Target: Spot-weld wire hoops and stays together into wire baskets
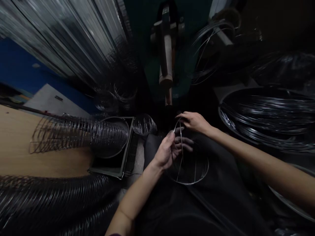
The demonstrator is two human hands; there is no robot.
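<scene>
Left hand grip pinched shut on wire ring – right hand grip pinches its top; ring hangs below both.

Left of the teal machine sit a wooden tabletop, a blue wall and slanting metal sheets, all dimly lit

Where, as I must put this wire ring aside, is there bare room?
Free: the bare wooden tabletop at far left, between the upper row of rings and the lower row. Crowded: around the left hand and right hand holding the wire ring, with tray left, wire coils right.
</scene>
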